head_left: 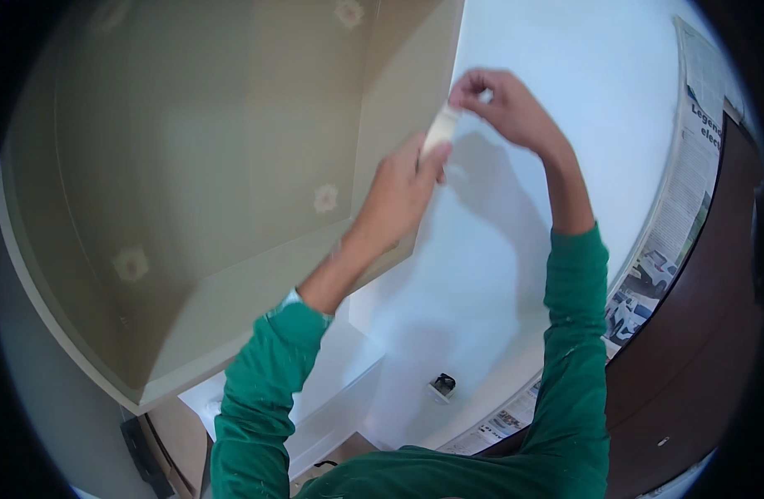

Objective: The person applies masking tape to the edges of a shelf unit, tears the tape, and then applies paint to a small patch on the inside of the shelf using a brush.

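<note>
Green-sleeved hands (401,185) (508,106) hold a pale strip (439,130) left of printed newspaper (689,158).

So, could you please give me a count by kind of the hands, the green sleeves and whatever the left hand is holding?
Left hand and right hand: 2
Green sleeves: 2
Pale object held in the left hand: 1
Total: 5

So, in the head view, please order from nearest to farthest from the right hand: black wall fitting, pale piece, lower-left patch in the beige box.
1. Pale piece: just lower-left of the right hand.
2. Black wall fitting: well below.
3. Lower-left patch: far left, inside the beige box.
</note>
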A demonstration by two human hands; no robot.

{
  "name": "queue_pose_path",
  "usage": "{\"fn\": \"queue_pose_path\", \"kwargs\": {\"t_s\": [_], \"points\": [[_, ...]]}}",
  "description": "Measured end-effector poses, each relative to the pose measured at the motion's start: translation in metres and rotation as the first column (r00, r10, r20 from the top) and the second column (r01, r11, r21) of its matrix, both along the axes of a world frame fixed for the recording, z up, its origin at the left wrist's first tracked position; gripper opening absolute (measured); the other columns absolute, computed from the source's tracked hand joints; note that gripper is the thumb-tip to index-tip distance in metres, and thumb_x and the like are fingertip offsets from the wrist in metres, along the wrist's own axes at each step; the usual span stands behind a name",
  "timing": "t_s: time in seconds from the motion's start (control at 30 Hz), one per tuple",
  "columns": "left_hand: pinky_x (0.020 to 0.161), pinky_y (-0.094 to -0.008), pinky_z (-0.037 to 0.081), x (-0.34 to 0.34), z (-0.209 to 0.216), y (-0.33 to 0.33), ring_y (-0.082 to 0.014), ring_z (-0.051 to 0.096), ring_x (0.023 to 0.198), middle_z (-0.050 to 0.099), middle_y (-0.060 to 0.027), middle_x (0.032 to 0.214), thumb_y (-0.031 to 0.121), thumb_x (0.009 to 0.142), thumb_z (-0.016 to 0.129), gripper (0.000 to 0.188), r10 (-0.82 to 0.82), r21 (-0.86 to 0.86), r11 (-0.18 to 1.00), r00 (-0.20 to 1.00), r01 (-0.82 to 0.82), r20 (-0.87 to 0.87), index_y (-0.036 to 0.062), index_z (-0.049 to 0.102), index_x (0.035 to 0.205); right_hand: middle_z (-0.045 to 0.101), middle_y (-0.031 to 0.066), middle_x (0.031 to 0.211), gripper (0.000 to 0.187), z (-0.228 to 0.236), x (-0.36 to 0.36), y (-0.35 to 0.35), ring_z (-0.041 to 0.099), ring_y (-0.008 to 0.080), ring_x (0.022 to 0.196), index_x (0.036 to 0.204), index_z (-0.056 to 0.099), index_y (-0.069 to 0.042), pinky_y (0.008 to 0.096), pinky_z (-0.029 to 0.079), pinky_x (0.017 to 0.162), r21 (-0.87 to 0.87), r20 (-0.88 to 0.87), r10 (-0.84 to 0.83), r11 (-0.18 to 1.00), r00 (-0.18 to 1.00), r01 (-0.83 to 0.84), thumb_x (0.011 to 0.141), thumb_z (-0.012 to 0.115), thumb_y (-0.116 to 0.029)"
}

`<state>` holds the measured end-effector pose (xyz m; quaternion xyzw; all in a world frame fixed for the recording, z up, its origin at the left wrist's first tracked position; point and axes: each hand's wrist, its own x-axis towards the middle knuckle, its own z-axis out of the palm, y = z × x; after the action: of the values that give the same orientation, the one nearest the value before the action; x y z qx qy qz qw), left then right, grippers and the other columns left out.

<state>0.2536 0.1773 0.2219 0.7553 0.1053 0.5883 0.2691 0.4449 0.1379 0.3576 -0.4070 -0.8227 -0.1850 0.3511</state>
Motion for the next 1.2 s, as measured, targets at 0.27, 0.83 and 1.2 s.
{"fn": "queue_pose_path", "kwargs": {"t_s": [0.27,0.83,1.2], "points": [[0.074,-0.0280,0.046,-0.043,0.114,0.034,-0.0114,0.059,0.072,0.062,-0.0021,0.075,0.062,0.102,0.051,0.060,0.043,-0.056,0.997,0.978,-0.055,-0.204,0.0028,0.060,0.106,0.075,0.0189,0.080,0.018,0.144,-0.052,0.018,0.074,0.0284,0.076,0.085,0.077,0.000,0.0402,0.058,0.069,0.508,0.165,-0.241,0.852,0.956,0.127,0.089,0.072,-0.016],[0.074,-0.0253,0.062,-0.073,0.121,0.089,-0.0102,0.071,0.078,0.069,-0.0036,0.099,0.038,0.106,0.058,0.039,-0.451,-0.405,0.865,0.813,0.296,-0.368,0.0097,0.056,0.133,0.068,0.0123,0.083,0.014,0.206,-0.014,0.071,0.065,0.0334,0.084,0.092,0.078,-0.011,0.0444,0.053,0.077,0.742,0.380,-0.427,0.670,0.821,0.006,0.087,0.076,-0.024],[0.087,-0.0259,0.055,-0.038,0.131,0.154,-0.0047,0.064,0.091,0.066,0.0040,0.103,0.035,0.101,0.069,0.024,-0.564,-0.401,0.807,0.769,0.435,-0.302,0.0131,0.064,0.110,0.072,0.0122,0.086,0.016,0.205,-0.006,0.093,0.070,0.0340,0.082,0.094,0.076,-0.010,0.0438,0.056,0.075,0.768,0.349,-0.575,0.628,0.740,0.127,0.090,0.074,-0.025]]}}
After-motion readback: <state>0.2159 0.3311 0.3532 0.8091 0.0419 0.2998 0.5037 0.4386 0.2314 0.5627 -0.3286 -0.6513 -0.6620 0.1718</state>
